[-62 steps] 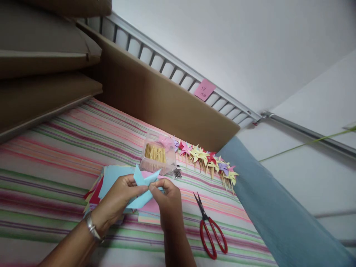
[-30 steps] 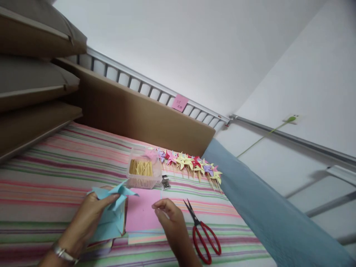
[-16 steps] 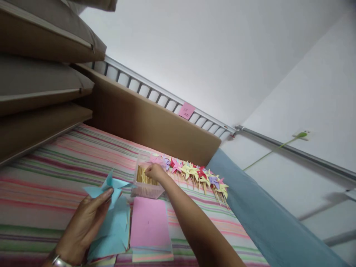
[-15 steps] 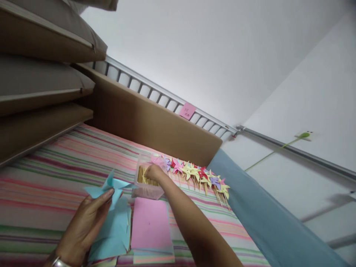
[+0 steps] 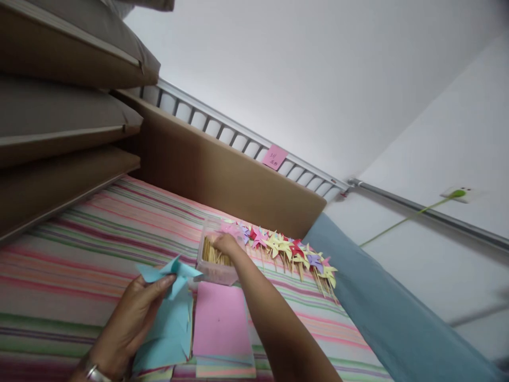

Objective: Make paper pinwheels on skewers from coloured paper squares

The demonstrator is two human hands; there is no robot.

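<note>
A light-blue paper pinwheel (image 5: 175, 273), its blades folded, is pinched between the thumb and fingers of my left hand (image 5: 141, 300). My right hand (image 5: 226, 244) reaches into a clear plastic box (image 5: 217, 273) of thin wooden sticks (image 5: 214, 254); its fingers are curled down among them, and whatever they grip is hidden. Beneath my left hand lies a stack of light-blue paper (image 5: 169, 329). A pink paper stack (image 5: 220, 321) lies just right of it, with blue and orange sheets showing at its near edge.
Several finished pinwheels on sticks (image 5: 280, 245) lie in a row right of the box. Behind them stands a brown board (image 5: 222, 172) against a railing bearing a pink note (image 5: 274, 157). Stacked cushions (image 5: 63, 106) rise at left. The striped cloth (image 5: 91, 249) covers the surface.
The pinwheel in my left hand has turned and dropped slightly. My right hand stays at the stick box. The whole view has shifted a little.
</note>
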